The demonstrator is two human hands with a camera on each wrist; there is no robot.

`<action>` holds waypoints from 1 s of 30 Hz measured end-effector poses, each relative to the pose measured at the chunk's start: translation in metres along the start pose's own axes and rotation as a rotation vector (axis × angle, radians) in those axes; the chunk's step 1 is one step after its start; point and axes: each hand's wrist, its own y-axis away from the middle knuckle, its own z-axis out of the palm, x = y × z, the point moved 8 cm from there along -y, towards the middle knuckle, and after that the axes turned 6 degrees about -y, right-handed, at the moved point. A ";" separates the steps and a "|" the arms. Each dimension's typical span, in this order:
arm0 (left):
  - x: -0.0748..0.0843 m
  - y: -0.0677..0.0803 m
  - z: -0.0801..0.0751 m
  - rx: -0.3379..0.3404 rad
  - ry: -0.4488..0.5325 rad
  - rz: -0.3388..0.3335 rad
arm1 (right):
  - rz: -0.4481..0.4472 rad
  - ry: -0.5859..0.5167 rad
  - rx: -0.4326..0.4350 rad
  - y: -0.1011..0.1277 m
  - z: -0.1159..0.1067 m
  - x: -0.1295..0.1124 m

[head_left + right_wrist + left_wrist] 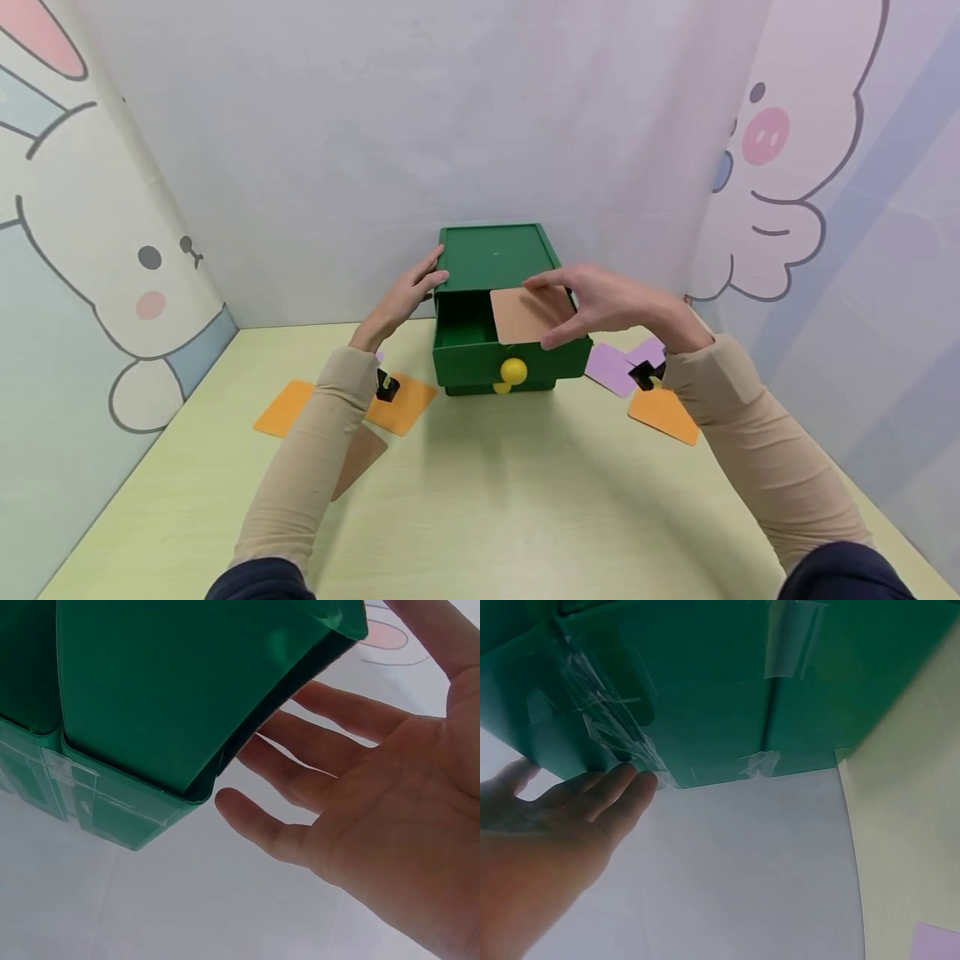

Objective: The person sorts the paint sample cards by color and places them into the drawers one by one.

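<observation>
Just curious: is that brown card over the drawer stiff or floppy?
Probably stiff: the brown card stays flat where it juts past the right hand. Likely light, since fingertips alone carry it. It looks thin, so it might bend if squeezed.

the brown card (528,314) roofs the open drawer (468,337)'s right half; its left half lies open from above.

One green drawer box (495,258) with one open drawer (465,346) and one yellow knob (513,371). Three orange cards lie on the bench (487,500): (283,408), (405,404), (663,414). Two purple cards: (609,369), (648,350). Two brown cards: (528,314), (360,457). Two hands: (405,296), (607,304).
</observation>
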 end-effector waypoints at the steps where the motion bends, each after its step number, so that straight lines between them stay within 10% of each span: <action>1: 0.000 0.000 0.000 -0.001 0.002 -0.002 | -0.006 -0.004 -0.004 0.000 0.000 0.000; 13: -0.002 -0.002 0.000 0.001 0.011 -0.003 | 0.039 -0.096 0.139 0.012 -0.018 0.022; 20: -0.001 -0.001 0.001 0.006 0.006 -0.002 | 0.206 -0.060 0.308 0.049 -0.037 0.096; 30: 0.003 0.001 0.002 0.004 0.017 0.001 | 0.436 0.146 0.180 0.128 0.002 0.216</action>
